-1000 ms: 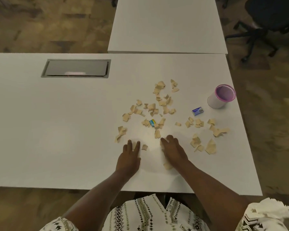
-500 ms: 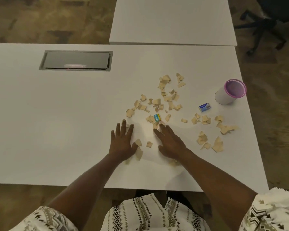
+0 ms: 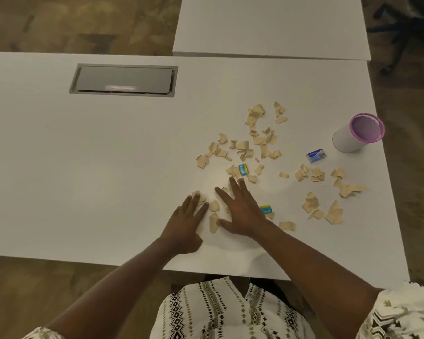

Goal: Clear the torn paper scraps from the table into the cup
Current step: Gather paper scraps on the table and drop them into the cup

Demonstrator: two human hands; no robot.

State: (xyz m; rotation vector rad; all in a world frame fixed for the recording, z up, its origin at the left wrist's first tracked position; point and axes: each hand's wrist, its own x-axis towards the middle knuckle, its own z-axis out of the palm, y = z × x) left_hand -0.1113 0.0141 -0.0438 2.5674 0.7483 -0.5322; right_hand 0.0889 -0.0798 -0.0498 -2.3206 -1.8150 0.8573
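Several tan torn paper scraps (image 3: pixel 260 140) lie scattered over the right half of the white table (image 3: pixel 83 167). A white cup with a pink rim (image 3: pixel 357 133) stands upright near the table's right edge, apart from both hands. My left hand (image 3: pixel 185 223) lies flat, fingers spread, its fingertips on a scrap (image 3: pixel 200 196). My right hand (image 3: pixel 242 209) also lies flat with fingers apart, just right of the left one. A few scraps (image 3: pixel 214 216) sit between the two hands. Neither hand grips anything.
A small blue box (image 3: pixel 316 155) lies left of the cup. Two small teal-and-yellow items (image 3: pixel 243 169) (image 3: pixel 266 209) lie among the scraps. A grey cable hatch (image 3: pixel 124 80) is set into the table. A second white table (image 3: pixel 269 25) adjoins behind; a chair base (image 3: pixel 406 28) stands at far right.
Both hands have slid over the table near the front scraps, the right one moving slightly right. A teal-and-yellow item now shows beside the right hand. The camera view shifted.
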